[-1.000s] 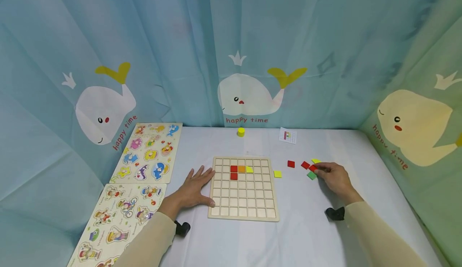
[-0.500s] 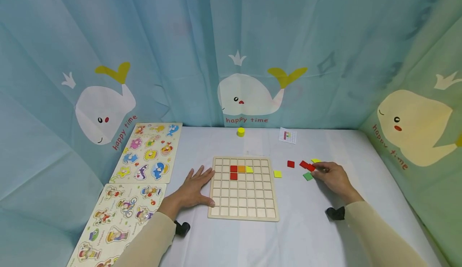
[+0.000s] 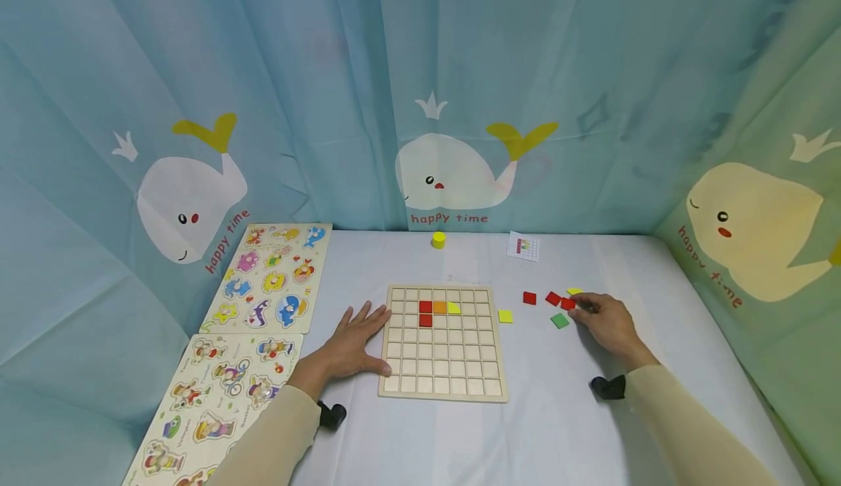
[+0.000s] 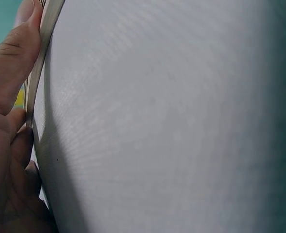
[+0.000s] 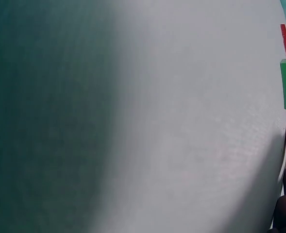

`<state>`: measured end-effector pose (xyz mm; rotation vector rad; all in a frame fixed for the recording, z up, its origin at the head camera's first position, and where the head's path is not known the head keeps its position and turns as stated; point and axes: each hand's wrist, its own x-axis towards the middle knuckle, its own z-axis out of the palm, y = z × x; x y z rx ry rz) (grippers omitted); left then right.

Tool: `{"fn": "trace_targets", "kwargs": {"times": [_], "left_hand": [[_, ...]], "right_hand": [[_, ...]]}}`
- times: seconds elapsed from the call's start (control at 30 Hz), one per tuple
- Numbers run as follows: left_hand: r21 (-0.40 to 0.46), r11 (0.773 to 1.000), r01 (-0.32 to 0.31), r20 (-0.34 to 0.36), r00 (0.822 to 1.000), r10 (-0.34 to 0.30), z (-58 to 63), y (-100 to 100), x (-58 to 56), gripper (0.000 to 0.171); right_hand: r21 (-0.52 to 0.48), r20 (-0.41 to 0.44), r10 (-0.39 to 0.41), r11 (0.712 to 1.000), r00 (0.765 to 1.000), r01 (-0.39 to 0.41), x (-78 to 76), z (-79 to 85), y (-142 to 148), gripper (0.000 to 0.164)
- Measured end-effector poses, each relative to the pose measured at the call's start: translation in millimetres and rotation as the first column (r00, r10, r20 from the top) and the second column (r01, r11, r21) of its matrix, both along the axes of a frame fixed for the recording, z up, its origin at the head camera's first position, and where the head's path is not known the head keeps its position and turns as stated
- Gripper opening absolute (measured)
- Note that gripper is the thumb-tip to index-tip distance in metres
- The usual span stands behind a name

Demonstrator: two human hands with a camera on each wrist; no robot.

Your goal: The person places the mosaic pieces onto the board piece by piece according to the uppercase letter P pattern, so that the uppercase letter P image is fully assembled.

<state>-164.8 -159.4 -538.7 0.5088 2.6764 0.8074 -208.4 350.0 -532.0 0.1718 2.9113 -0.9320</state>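
Note:
A wooden grid board [image 3: 440,397] lies mid-table. Two red tiles, an orange tile [image 3: 439,307] and a yellow tile with one rounded corner sit in its upper cells. My left hand [image 3: 348,344] rests at the board's left edge, fingers spread; in the left wrist view its thumb [image 4: 16,53] lies against the board's side. Right of the board, my right hand [image 3: 611,325] pinches a red tile [image 3: 568,303] between thumb and forefinger, low over the table. Near it lie another red tile [image 3: 553,299], a green tile [image 3: 560,320] and a partly covered yellow tile [image 3: 574,291].
A yellow tile [image 3: 504,317] lies beside the board's right edge, with a red tile [image 3: 529,298] farther right. Behind stand a yellow cylinder [image 3: 438,240] and a small pattern card [image 3: 523,247]. Two picture puzzle boards [image 3: 272,278] lie at left. Curtains enclose the table.
The green tile has shifted left, away from my right hand. The red tiles by the fingertips slid slightly left, then parted a little. My left hand stays put.

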Motion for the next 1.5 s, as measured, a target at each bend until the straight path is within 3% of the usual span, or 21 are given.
{"fn": "trace_targets", "kwargs": {"times": [0.27, 0.83, 1.5], "left_hand": [[-0.012, 1.000, -0.008, -0.005, 1.000, 0.008, -3.6, 0, -0.8, 0.118], [-0.010, 1.000, -0.004, -0.007, 1.000, 0.004, -3.4, 0, -1.5, 0.117], [-0.011, 1.000, -0.005, 0.000, 1.000, 0.005, 0.2, 1, 0.4, 0.117]], "right_hand": [[-0.039, 0.005, -0.006, 0.999, 1.000, 0.006, 2.4, 2.1, 1, 0.045], [-0.130, -0.085, -0.103, 0.987, 0.991, 0.092, 6.9, 8.8, -14, 0.040], [-0.183, -0.232, -0.066, 0.983, 0.970, 0.023, 14.8, 21.9, -58, 0.035]]}}
